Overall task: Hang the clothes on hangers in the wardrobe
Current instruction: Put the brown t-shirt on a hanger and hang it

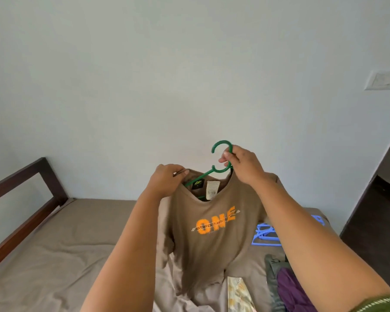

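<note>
The right hand (243, 167) pinches the hook of a green hanger (221, 158) while the left hand (167, 182) grips the collar of the brown T-shirt (212, 239) draped on it, held above the bed (54, 255). Blue hangers (265, 236) lie on the bed behind the shirt, near the pale wall (144, 86).

Single view, head-worn, wide-angle. Looks forward and slightly down from standing height at the near edge of the bed (54, 255), toward the pale wall (189, 75) along its far edge. Close range: both forearms fill the lower frame. Headboard (27, 183) at left edge, dark doorway (378, 210) at right. No second view.
</note>
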`<state>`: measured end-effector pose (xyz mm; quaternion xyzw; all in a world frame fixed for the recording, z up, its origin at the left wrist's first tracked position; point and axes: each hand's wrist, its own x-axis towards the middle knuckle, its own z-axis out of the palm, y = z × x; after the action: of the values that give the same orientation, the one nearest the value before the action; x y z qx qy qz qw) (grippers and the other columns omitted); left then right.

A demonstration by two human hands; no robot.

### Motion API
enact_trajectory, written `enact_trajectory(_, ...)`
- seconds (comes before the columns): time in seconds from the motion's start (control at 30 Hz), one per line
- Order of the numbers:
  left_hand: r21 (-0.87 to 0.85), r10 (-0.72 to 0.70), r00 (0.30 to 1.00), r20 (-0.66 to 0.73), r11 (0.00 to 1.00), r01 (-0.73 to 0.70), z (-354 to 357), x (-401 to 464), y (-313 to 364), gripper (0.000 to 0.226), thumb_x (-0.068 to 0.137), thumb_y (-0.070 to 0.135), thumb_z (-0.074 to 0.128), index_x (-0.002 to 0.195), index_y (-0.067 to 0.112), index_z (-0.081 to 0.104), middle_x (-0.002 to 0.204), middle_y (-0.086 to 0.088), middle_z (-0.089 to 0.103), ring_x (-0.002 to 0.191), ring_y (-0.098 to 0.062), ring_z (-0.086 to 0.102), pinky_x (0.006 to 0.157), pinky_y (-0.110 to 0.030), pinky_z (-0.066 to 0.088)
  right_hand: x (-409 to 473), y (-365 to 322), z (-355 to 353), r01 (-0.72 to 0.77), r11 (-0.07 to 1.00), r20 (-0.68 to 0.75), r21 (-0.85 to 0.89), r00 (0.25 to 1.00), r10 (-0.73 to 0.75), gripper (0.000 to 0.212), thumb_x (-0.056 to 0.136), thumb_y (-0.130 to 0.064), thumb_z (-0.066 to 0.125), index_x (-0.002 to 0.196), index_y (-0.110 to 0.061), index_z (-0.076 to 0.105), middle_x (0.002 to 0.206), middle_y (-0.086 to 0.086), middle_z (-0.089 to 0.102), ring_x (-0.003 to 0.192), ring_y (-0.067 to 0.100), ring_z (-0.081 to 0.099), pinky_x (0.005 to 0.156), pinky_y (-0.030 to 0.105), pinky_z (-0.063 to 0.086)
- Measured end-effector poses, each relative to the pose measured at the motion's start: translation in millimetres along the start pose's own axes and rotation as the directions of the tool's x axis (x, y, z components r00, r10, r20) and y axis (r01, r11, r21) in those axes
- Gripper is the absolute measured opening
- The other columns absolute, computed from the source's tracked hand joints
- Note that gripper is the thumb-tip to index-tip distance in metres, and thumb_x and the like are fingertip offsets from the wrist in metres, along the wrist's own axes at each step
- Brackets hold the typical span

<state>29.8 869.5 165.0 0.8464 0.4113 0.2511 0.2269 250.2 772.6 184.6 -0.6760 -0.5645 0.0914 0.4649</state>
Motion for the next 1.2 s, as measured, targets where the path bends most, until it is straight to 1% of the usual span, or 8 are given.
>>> enact_trajectory(0.17,-0.106,-0.016,0.998,0.065,0.994,0.023,16,-2,6,0.031,0.100,0.036,0.048,0.092,0.015,0.069,0.079,0.001,0.065,0.080,-0.019,0.057,0.068,-0.027,0.041,0,-21,16,0.093,0.995,0.235,-0.029,0.968,-0.084,0.012,0.094,-0.020,0.059,0.091,-0.012,0.068,0.087,-0.001,0.071,0.080,0.008,0.068,0.077,0.023,0.053)
enact_trajectory(0.33,-0.258,-0.051,0.998,0.024,0.964,0.056,13,-3,-7,0.029,0.086,0.052,0.064,0.078,0.024,0.064,0.074,0.012,0.064,0.074,-0.009,0.059,0.070,-0.023,0.045,9,-12,6,0.056,0.996,-0.096,0.069,0.994,-0.049,0.014,0.096,-0.017,0.057,0.089,-0.009,0.067,0.080,-0.002,0.071,0.070,-0.003,0.064,0.073,0.015,0.051)
enact_trajectory(0.5,-0.118,0.072,0.986,-0.152,0.989,-0.091,2,0,-19,0.017,0.084,0.018,0.071,0.098,0.027,0.072,0.087,0.015,0.071,0.083,-0.008,0.065,0.083,-0.036,0.053,19,-2,-15,0.058,0.998,-0.173,0.036,0.984,-0.051,0.014,0.097,-0.017,0.055,0.087,-0.012,0.064,0.076,-0.004,0.069,0.067,-0.005,0.062,0.069,0.012,0.047)
enact_trajectory(0.6,-0.056,0.086,0.967,-0.238,0.993,-0.103,-4,5,-12,0.018,0.085,0.033,0.071,0.102,0.029,0.071,0.094,0.019,0.068,0.092,-0.007,0.062,0.089,-0.034,0.050,24,-1,-21,0.048,0.998,-0.228,0.028,0.973,-0.040,0.014,0.097,-0.020,0.054,0.088,-0.013,0.062,0.075,-0.004,0.068,0.075,0.010,0.066,0.074,0.023,0.052)
enact_trajectory(0.73,0.182,0.236,0.960,-0.150,0.961,-0.208,9,14,21,0.042,0.087,0.053,0.061,0.122,0.029,0.060,0.115,0.015,0.062,0.109,-0.009,0.054,0.095,-0.033,0.040,23,-14,-17,0.052,0.995,-0.157,0.089,0.987,-0.037,0.014,0.096,-0.022,0.056,0.089,-0.013,0.064,0.078,-0.002,0.070,0.077,0.013,0.069,0.077,0.029,0.056)
enact_trajectory(0.87,0.173,0.324,0.931,-0.172,0.940,-0.295,24,21,40,0.020,0.100,0.032,0.049,0.098,0.016,0.060,0.082,0.004,0.069,0.078,-0.022,0.064,0.076,-0.036,0.047,21,-20,-22,0.072,0.988,-0.135,0.135,0.989,-0.053,0.011,0.092,-0.025,0.063,0.096,-0.016,0.067,0.086,-0.008,0.069,0.082,0.007,0.067,0.085,0.032,0.055)
enact_trajectory(1.0,0.166,0.303,0.932,-0.197,0.948,-0.273,13,23,28,0.019,0.101,0.032,0.045,0.096,0.018,0.057,0.082,0.005,0.070,0.078,-0.019,0.064,0.075,-0.036,0.048,12,16,-56,0.004,0.994,0.087,-0.106,0.996,0.005,0.051,0.080,-0.034,0.076,0.127,-0.026,0.058,0.116,-0.013,0.060,0.114,0.002,0.053,0.096,0.021,0.036)
enact_trajectory(1.2,0.114,0.270,0.932,-0.241,0.962,-0.249,-1,28,17,0.019,0.101,0.030,0.046,0.094,0.018,0.057,0.076,0.005,0.064,0.073,-0.020,0.057,0.068,-0.033,0.041,4,44,-58,0.031,0.989,-0.078,-0.143,0.996,-0.043,0.014,0.090,-0.016,0.066,0.098,-0.009,0.076,0.091,-0.007,0.070,0.084,0.006,0.061,0.071,-0.003,0.035)
